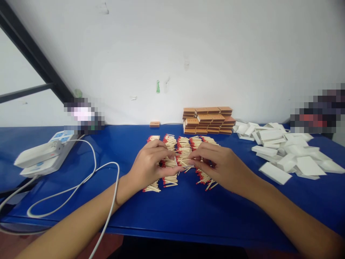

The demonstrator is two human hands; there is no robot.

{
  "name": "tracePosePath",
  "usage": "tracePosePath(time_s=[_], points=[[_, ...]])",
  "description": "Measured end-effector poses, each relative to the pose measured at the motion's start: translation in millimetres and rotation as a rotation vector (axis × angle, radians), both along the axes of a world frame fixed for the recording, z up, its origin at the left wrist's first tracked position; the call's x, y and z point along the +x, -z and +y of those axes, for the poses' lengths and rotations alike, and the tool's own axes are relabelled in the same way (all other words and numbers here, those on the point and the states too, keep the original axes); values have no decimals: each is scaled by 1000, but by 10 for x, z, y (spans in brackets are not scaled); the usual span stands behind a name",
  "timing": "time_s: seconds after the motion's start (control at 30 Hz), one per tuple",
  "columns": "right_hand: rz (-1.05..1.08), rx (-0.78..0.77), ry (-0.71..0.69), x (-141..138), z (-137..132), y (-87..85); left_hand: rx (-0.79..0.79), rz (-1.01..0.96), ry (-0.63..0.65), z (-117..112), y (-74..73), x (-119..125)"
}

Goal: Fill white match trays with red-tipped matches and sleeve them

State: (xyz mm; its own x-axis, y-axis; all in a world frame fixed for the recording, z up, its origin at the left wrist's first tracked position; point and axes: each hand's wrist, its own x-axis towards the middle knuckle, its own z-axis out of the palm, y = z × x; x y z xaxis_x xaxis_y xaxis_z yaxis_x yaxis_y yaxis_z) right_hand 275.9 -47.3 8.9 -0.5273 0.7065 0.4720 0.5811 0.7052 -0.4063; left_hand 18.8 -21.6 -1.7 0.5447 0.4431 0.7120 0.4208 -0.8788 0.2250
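Between my two hands, over the rows of matches, is a small white matchbox tray (176, 160), mostly covered by fingers and matches. My left hand (151, 160) is closed at the tray's left end, with thumb and fingers bent around it. At the other end, my right hand (215, 162) pinches with thumb and fingertips, touching the matches and the tray. Pale matches (183, 159) with red heads lie crosswise between the fingertips. Beneath and behind the hands, several rows of matches (170, 180) lie on the blue table (172, 212).
Brown matchboxes (207, 120) are stacked against the wall, with a single matchbox (154, 124) to their left. White trays (285, 147) lie heaped at the right. A power strip (48, 160) with a white plug-in adapter stands left; its white cable (94, 169) crosses near my left forearm.
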Motion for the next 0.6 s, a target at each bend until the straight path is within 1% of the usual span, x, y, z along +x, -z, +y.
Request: tracePosePath(time_s=[0.1,0.2,0.27,0.4,0.5,0.6], points=[[28,-20,15,-9,4,-7,-7,15,-16,6,2,-6],[46,-43,37,27,9,-28,-19,12,-65,17,-3,-22],[-21,-82,37,59,17,-20,-19,0,-104,28,-8,-37],[-241,-239,19,71,38,41,-39,-11,-148,47,-12,-57],[-259,-313,28,32,46,69,-48,-16,-150,47,-13,-60],[-265,-357,28,6,43,61,-32,-11,-142,40,-16,-57]])
